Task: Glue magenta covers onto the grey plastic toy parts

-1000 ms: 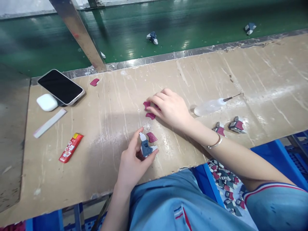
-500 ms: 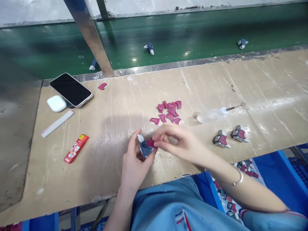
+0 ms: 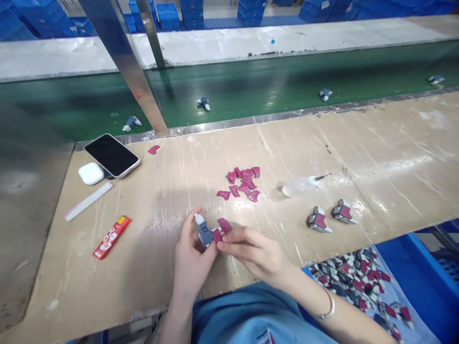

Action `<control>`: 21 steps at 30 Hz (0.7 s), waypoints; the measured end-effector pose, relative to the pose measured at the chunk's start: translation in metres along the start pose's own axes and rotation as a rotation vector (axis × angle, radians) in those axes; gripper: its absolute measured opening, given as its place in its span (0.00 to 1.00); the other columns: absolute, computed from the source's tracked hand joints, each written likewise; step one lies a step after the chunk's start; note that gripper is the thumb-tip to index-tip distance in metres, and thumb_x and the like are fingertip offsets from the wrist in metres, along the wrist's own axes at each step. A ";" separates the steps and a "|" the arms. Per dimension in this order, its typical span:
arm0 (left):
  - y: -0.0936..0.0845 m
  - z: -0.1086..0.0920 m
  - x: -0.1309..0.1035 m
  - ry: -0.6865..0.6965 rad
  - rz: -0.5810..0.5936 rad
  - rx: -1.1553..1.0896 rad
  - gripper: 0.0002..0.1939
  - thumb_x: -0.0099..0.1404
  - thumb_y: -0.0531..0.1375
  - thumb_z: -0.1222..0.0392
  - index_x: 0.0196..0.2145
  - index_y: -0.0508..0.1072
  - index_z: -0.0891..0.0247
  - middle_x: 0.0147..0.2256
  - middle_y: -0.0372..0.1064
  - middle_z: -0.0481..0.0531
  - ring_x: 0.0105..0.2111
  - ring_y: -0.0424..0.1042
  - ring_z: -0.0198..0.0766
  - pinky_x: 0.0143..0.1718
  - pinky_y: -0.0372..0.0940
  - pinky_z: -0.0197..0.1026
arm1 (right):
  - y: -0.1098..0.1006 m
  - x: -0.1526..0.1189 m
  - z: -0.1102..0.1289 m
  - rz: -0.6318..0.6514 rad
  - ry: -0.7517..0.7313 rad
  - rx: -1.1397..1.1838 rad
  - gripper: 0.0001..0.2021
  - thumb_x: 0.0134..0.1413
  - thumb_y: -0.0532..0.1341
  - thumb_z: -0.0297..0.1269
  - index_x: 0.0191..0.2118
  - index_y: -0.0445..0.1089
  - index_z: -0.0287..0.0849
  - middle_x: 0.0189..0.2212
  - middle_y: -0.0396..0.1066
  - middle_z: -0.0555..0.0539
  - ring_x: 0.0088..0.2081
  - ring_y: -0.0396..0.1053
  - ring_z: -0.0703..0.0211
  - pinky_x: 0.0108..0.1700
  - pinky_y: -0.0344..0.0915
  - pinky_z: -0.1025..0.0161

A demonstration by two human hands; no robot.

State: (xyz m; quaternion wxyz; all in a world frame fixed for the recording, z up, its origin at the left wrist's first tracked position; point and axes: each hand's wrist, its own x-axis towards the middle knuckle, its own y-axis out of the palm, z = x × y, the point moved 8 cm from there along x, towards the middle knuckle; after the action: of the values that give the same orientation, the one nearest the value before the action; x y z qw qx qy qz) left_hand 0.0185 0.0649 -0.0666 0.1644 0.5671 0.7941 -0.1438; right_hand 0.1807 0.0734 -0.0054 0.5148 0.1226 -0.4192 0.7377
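My left hand (image 3: 195, 260) holds a dark blue and white part (image 3: 205, 233) between thumb and fingers, above the near edge of the bench. From the right, my right hand (image 3: 254, 251) pinches a maroon piece (image 3: 217, 235) against that part. Another maroon piece (image 3: 225, 225) shows just above my right fingertips; whether it is gripped is unclear. Beyond my hands lies a loose group of several maroon pieces (image 3: 245, 187). Two assembled parts with maroon faces, one (image 3: 318, 220) beside the other (image 3: 344, 211), stand to the right.
A clear bottle with a needle tip (image 3: 299, 187) lies right of centre. At left are a phone (image 3: 113, 155), a white case (image 3: 91, 173), a pale strip (image 3: 89, 200) and a red packet (image 3: 112, 237). A green conveyor (image 3: 244, 93) carries parts. A filled bin (image 3: 358, 282) is below right.
The view has tilted up, showing more behind the conveyor. The conveyor parts have shifted left. A second maroon piece now shows at my right fingertips, with both hands still at the blue part.
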 end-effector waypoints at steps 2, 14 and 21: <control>0.001 0.004 0.001 0.014 0.030 0.044 0.41 0.56 0.72 0.55 0.66 0.72 0.60 0.28 0.76 0.41 0.30 0.80 0.39 0.37 0.74 0.38 | -0.003 0.000 0.001 -0.020 -0.010 0.014 0.17 0.77 0.59 0.26 0.62 0.80 0.44 0.43 0.83 0.45 0.45 0.85 0.58 0.50 0.86 0.63; 0.004 0.001 -0.005 0.145 0.054 0.297 0.34 0.61 0.67 0.58 0.65 0.75 0.55 0.24 0.69 0.37 0.24 0.70 0.35 0.32 0.68 0.36 | 0.005 0.008 -0.009 -0.060 -0.045 0.111 0.13 0.79 0.59 0.31 0.56 0.82 0.43 0.42 0.83 0.44 0.46 0.85 0.58 0.50 0.87 0.60; 0.004 -0.002 -0.005 0.135 0.056 0.334 0.33 0.60 0.67 0.60 0.64 0.75 0.54 0.24 0.71 0.36 0.26 0.75 0.36 0.35 0.71 0.37 | 0.007 0.008 -0.013 -0.064 -0.011 0.171 0.11 0.76 0.63 0.29 0.53 0.83 0.45 0.40 0.82 0.45 0.43 0.84 0.58 0.48 0.86 0.59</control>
State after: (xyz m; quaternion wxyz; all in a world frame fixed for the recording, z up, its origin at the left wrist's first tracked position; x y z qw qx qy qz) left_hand 0.0237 0.0623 -0.0629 0.0181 0.6167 0.7523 -0.2309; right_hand 0.1743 0.0873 -0.0124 0.5232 0.1837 -0.3535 0.7534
